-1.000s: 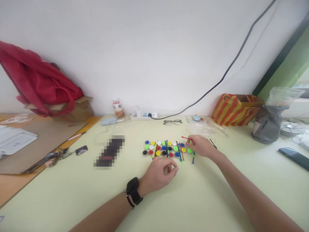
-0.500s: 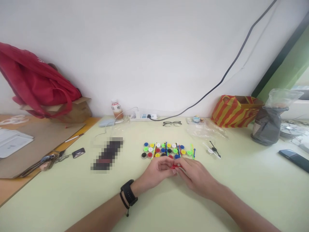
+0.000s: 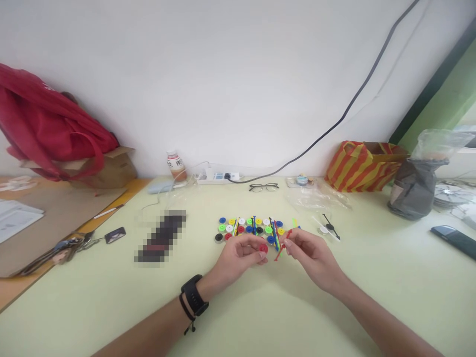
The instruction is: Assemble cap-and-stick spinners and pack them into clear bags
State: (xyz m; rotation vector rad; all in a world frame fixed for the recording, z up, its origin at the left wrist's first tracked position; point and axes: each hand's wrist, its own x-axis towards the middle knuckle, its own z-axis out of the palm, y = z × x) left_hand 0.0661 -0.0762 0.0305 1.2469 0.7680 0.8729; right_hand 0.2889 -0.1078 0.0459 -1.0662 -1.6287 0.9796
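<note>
My left hand (image 3: pixel 243 255) is closed on a small round red disc (image 3: pixel 264 248), held between thumb and fingers. Across from it, my right hand (image 3: pixel 310 255) pinches a thin red plastic stick (image 3: pixel 278 256) with widened ends, tilted and apart from the disc. Just beyond both hands, rows of small round pieces (image 3: pixel 222 220) in blue, yellow, white, green, red and black lie on the table, with thin coloured sticks (image 3: pixel 254 225) laid across them. My hands cover part of the nearest row. To the right lie a black stick with a round middle (image 3: pixel 330 227) and a white stick (image 3: pixel 323 223).
Eyeglasses (image 3: pixel 264 187), a power strip (image 3: pixel 219 177) and a bottle (image 3: pixel 176 166) stand or lie along the wall. A striped bag (image 3: pixel 366 168) and a grey bag (image 3: pixel 414 191) are at right, near a dark phone-like object (image 3: pixel 455 243). Keys (image 3: pixel 69 250) lie at left.
My hands have moved apart. The red disc now shows in my left hand and the red stick in my right; before, they were together over one red piece. The view has shifted slightly.
</note>
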